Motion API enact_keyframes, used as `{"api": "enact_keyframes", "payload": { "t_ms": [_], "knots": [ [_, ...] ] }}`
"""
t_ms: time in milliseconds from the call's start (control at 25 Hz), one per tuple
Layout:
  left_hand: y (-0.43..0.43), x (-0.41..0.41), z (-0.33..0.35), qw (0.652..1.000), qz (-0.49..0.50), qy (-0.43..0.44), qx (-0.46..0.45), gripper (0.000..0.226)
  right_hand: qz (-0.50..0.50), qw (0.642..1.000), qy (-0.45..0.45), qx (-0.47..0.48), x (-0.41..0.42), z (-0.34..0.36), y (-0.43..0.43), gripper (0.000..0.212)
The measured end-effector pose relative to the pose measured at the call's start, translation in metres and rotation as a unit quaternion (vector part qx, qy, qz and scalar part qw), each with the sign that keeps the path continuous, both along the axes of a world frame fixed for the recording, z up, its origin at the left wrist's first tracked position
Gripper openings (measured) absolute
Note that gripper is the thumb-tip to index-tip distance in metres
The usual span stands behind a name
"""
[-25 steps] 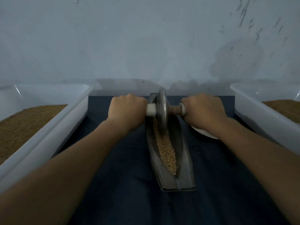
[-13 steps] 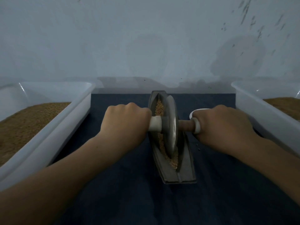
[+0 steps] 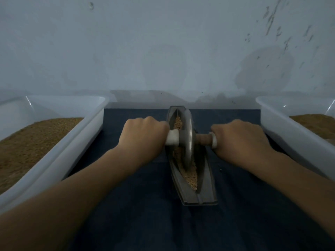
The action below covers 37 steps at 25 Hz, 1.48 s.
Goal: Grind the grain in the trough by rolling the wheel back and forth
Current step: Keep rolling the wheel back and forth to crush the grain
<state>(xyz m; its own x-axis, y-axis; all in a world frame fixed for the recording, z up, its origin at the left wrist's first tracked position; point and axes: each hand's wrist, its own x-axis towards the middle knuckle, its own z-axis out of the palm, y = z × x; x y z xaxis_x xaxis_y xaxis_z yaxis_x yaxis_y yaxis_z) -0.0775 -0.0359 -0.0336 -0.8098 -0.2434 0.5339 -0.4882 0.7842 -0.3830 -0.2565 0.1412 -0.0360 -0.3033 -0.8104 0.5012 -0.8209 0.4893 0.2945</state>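
Rolled off the near end, the wheel (image 3: 188, 140) stands over grain (image 3: 190, 176) midway along the trough (image 3: 206, 178), toward the far edge of the mat (image 3: 145, 214). Its axle (image 3: 203, 139) is clenched by the left hand (image 3: 143, 138) and the right hand (image 3: 239, 140), one each side, for balance.

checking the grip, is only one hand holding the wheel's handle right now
No, the left hand grips the handle on one side of the wheel and the right hand grips it on the other side.

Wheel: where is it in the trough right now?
Head view, centre: the wheel stands around the middle of the trough, between the left hand and right hand gripping its axle, grain beyond and before it.
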Motion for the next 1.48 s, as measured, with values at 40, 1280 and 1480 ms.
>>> {"api": "enact_keyframes", "payload": {
  "t_ms": [40, 1280, 1480],
  "knots": [
    [0.008, 0.009, 0.001, 1.0, -0.007, 0.002, -0.011, 0.049, 0.008, 1.0, 0.02, -0.007, 0.006, 0.0, 0.012, 0.037],
    [0.004, 0.002, 0.006, 0.998, 0.038, -0.04, 0.034, 0.022, 0.063, 0.98, -0.17, 0.088, 0.001, 0.021, -0.001, 0.03],
    [-0.03, -0.041, 0.016, 0.993, 0.071, -0.045, 0.084, 0.01, -0.002, 0.981, -0.177, 0.085, -0.024, 0.029, -0.058, 0.018]
  ]
}}
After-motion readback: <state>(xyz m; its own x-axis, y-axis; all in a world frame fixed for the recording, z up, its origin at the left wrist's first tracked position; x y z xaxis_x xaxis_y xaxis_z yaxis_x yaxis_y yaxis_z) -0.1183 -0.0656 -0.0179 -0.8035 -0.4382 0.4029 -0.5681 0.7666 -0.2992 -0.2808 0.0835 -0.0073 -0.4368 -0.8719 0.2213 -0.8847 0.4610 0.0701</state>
